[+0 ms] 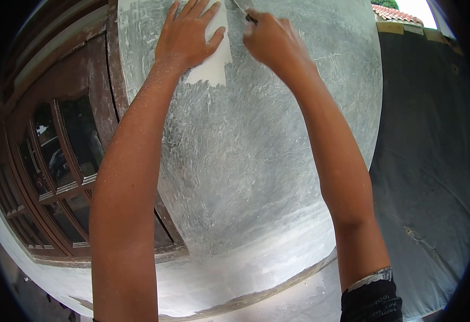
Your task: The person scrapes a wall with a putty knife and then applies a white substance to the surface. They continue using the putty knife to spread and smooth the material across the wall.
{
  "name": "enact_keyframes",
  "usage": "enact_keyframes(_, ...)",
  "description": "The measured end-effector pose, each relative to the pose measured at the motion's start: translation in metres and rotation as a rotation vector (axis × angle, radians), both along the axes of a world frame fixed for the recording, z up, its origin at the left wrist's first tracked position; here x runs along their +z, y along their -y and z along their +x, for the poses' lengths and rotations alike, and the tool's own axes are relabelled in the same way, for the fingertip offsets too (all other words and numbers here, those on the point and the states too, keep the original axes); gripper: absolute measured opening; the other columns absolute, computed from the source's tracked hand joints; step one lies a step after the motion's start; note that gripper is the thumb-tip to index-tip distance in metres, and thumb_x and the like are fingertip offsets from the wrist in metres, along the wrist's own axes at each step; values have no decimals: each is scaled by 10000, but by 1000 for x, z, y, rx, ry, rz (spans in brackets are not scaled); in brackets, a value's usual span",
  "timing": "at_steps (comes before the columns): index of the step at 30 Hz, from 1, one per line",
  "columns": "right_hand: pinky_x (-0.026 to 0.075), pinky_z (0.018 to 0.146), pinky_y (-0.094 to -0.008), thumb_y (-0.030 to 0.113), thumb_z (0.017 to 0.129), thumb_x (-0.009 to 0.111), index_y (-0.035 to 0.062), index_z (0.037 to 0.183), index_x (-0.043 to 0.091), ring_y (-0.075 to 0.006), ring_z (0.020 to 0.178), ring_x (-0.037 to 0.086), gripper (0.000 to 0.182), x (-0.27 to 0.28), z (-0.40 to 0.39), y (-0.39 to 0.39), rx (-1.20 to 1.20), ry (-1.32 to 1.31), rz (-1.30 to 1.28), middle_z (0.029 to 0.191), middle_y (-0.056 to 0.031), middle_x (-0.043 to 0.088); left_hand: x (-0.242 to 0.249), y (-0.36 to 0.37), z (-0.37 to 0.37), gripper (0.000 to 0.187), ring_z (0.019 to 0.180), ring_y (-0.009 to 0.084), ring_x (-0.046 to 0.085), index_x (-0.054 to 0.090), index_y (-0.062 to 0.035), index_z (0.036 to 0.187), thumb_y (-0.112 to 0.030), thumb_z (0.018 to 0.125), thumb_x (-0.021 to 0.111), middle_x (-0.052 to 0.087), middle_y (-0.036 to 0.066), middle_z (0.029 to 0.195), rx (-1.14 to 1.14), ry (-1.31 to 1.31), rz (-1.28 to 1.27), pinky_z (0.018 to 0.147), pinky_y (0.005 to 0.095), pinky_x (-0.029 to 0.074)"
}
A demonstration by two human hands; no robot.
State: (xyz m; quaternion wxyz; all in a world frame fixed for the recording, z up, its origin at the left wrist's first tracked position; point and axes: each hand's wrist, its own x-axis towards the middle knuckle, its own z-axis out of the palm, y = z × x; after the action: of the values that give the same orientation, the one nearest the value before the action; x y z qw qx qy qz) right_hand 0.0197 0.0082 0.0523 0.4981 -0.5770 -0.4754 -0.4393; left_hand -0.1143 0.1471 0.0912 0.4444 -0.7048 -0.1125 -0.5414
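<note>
My left hand point(185, 42) lies flat with its fingers spread on a white patch point(211, 72) of the wall, near the top of the view. The patch has a ragged lower edge. To the right, my right hand point(275, 42) is closed around the dark handle of a scraper point(242, 5). Its thin metal blade points up and left against the grey, scratched wall point(246, 139); the blade's far end is cut off by the frame's top edge. Pale dust speckles my left forearm.
At left stands a brown wooden window frame point(98, 107) with glass panes. A dark sheet point(428, 134) hangs at right, with red roof tiles point(399, 13) above it. White paint or plaster covers the wall's base point(235, 284).
</note>
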Motion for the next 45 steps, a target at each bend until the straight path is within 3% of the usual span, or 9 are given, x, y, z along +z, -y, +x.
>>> enact_keyframes(5,548,974,-523,142,974,554,58,1423,592,-463,1190,642,459,11,-22,19,80,-162,-128,1334,-305,617,-2,-1,0,622,1558,317,279,482,-27,1514,-351,993,590,380,181,1641,-7,-6,3,1292,496,163)
enact_keyframes(7,568,943,-516,220,947,544,150,1364,690,-464,1022,718,448,-6,-8,10,-88,25,-48,1109,-286,732,-1,-2,0,624,1559,317,278,479,-27,1516,-348,992,592,379,182,1641,-14,-6,-3,1293,497,160)
enact_keyframes(14,573,931,-514,227,943,547,169,1362,695,-465,1017,720,449,18,-6,4,-26,71,79,1090,-293,732,-1,4,-2,638,1563,310,270,461,-34,1533,-351,994,587,369,178,1648,5,-14,-3,1293,492,160)
enact_keyframes(17,529,1005,-530,138,972,547,63,1442,575,-453,1216,630,477,9,-36,33,176,-235,-215,1352,-302,606,-1,-2,0,636,1560,311,276,467,-36,1529,-351,991,591,371,177,1647,-27,-9,-9,1291,496,165)
enact_keyframes(19,568,938,-519,224,941,544,161,1356,699,-472,1036,712,447,-11,-20,13,-37,-67,-40,1104,-290,731,-1,-2,0,637,1559,311,277,468,-35,1528,-349,989,596,372,177,1647,-27,-12,-10,1290,497,168)
enact_keyframes(26,571,928,-530,214,944,549,161,1354,700,-475,1018,718,441,18,6,-10,-24,72,75,1116,-286,731,-1,1,-1,640,1559,309,279,476,-28,1521,-356,986,604,376,176,1645,-28,-11,4,1290,488,171)
enact_keyframes(32,576,929,-507,184,930,539,133,1334,710,-459,1014,724,442,-16,-16,9,-33,-45,-32,1117,-296,724,-1,2,-1,638,1555,317,286,477,-27,1519,-349,984,608,388,180,1635,-34,-2,-25,1290,499,168)
enact_keyframes(37,581,930,-492,190,933,539,109,1335,707,-467,984,728,443,24,4,-11,-38,147,112,1089,-293,735,-1,2,-2,638,1556,312,282,475,-29,1519,-350,984,605,388,177,1635,-9,-7,10,1290,490,171)
enact_keyframes(45,568,956,-502,185,926,544,114,1350,697,-479,1034,711,456,3,-14,2,-15,15,12,1112,-302,726,0,-3,1,634,1552,314,292,487,-29,1508,-349,975,614,400,179,1627,-5,15,23,1287,496,182)
